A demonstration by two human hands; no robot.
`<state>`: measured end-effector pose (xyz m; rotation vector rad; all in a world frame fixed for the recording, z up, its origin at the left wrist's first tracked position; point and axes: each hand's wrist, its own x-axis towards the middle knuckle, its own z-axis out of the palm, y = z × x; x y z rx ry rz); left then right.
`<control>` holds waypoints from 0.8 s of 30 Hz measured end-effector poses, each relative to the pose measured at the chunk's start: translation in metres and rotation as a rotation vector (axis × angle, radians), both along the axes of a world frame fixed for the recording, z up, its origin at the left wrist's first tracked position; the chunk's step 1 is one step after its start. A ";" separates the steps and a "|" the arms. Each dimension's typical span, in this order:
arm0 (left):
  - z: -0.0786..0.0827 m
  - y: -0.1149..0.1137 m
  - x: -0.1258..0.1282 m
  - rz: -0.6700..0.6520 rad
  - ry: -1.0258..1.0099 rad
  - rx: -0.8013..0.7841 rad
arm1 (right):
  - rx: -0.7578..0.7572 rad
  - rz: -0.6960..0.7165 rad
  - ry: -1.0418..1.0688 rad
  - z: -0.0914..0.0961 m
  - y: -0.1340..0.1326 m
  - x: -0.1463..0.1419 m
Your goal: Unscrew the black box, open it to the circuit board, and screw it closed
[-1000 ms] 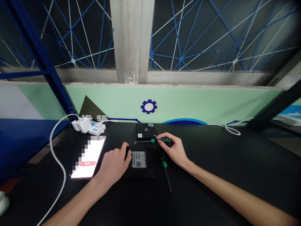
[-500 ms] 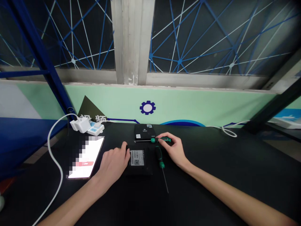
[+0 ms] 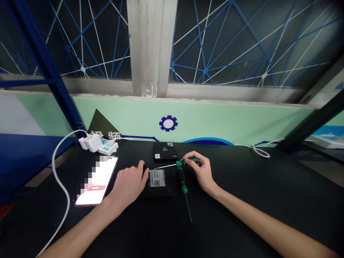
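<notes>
A small black box with a white label (image 3: 158,181) lies on the black table in front of me. My left hand (image 3: 129,184) rests on its left edge, fingers curled against it. My right hand (image 3: 200,171) pinches the handle of a green and black screwdriver (image 3: 176,164), whose thin shaft points left over the top edge of the labelled box. A second green and black screwdriver (image 3: 183,185) lies on the table just right of the box, tip toward me. A second black box (image 3: 165,151) sits farther back.
A lit phone (image 3: 96,180) lies left of my left hand. A white charger and power strip (image 3: 97,144) sit at the back left, with a white cable (image 3: 57,182) looping to the front. Another white cable (image 3: 260,150) lies at the back right. A green wall panel borders the table.
My right hand has lifted the screwdriver off the table beside the far box and brought it nearer, its shaft now over the labelled box's top edge. My left hand has stayed put.
</notes>
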<state>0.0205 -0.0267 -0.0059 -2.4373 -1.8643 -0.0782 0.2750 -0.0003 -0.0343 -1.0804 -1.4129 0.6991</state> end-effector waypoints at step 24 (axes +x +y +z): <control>0.020 -0.001 -0.022 -0.311 -0.277 -0.080 | -0.019 0.038 -0.057 0.000 0.001 -0.003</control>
